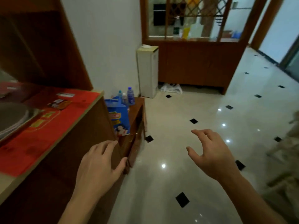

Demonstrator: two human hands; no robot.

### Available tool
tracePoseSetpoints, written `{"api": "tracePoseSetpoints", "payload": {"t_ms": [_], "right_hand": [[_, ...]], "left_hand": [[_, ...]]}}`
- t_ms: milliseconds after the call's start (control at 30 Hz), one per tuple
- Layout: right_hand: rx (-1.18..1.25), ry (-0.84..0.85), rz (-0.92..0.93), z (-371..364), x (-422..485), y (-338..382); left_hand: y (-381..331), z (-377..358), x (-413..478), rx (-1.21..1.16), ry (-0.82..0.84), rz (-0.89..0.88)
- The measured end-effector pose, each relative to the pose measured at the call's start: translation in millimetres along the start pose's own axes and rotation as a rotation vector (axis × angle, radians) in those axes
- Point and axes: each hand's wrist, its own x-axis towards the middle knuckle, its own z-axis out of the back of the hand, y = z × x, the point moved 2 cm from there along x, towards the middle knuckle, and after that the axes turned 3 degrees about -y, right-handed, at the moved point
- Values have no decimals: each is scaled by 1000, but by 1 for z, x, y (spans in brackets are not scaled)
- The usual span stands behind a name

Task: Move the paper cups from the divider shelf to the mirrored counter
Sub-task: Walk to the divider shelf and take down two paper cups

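Left hand (pixel 98 167) hung loose and empty by the near-left mirrored counter (pixel 64 167), right hand (pixel 212 156) spread empty over the tiled floor (pixel 178 110), paper cups impossible to pick out among blurred bottles (pixel 186 32) on the far divider shelf (pixel 191 39).

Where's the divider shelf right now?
The divider shelf is at the top centre of the head view, far across the tiled floor. It holds bottles and sits just right of the white cabinet by the wall.
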Motion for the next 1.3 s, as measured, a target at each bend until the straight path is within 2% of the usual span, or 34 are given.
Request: {"api": "tracePoseSetpoints", "payload": {"t_ms": [300, 533, 900, 1300], "right_hand": [[-96, -45, -188, 27, 62, -155], [-164, -48, -285, 43, 105, -251], [-222, -49, -353, 22, 191, -351], [-277, -103, -430, -12, 387, -457]], "left_hand": [[-150, -75, 141, -38, 37, -201], [-234, -115, 216, -129, 77, -287], [-319, -185, 345, -181, 79, -401], [-398, -267, 581, -237, 66, -528]]}}
